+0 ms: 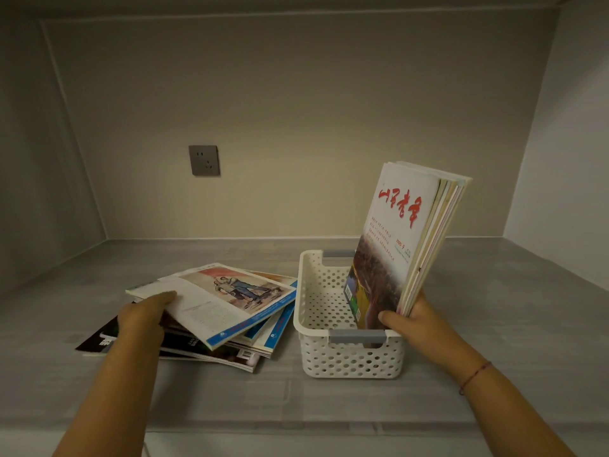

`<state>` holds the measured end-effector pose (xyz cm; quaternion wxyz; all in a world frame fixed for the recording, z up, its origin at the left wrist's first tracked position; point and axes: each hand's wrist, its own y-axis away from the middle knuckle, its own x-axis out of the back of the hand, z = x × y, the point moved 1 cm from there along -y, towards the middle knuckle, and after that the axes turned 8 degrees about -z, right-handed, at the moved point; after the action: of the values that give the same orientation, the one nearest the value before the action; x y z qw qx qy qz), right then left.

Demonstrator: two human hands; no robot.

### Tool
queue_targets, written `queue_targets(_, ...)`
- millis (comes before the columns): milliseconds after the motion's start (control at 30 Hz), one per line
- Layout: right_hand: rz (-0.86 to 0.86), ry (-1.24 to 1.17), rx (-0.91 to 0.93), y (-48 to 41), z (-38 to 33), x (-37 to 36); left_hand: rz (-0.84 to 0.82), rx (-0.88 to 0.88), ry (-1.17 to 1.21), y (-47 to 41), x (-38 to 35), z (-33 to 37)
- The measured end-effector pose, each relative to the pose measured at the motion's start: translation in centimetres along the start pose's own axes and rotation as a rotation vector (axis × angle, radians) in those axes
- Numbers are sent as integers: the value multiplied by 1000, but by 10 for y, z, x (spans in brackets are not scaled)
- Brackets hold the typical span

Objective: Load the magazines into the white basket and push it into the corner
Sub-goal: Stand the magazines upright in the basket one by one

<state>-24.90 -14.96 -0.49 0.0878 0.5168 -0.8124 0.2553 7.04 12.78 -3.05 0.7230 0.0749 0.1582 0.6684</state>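
The white basket (333,311) sits on the grey shelf (494,324), and I place everything else by it. My right hand (412,319) is closed around the lower edge of a bundle of magazines (408,232) — thumb on the front cover, fingers wrapped behind — at the basket's near right corner. The bundle stands on end inside the basket along its right wall, leaning away to the right, its tops well above the rim. The front cover is white with red script over a dark landscape picture. A thin red string bracelet (474,376) circles that wrist.

Left of the basket lies a loose, fanned pile of magazines (230,328), its right edge just beside the basket's left wall. My left hand (145,316) rests on the pile's left side, fingers curled over the edge of the top magazine (224,298) — a pale cover with a painted figure scene and a blue border. I cannot tell whether it is lifted clear of the ones beneath.

On the back wall, up and to the left of the basket, is a grey power socket (204,160).
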Motion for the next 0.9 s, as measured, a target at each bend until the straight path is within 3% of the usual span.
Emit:
queue_targets(67,4,3,-2,-1,2,1,-71,26,93,1,-5,4)
queue_targets(267,1,-8,-9,-2,6,2,-238,-56,53,16,-20,9)
queue_targets(467,11,5,-29,-2,10,2,-287,-471,60,66,-43,27)
queue_targets(633,-3,9,-22,-4,9,3,-233,-826,18,131,-84,51)
queue_targets(900,0,28,-37,-4,15,4,-297,-1239,-252,203,-145,50)
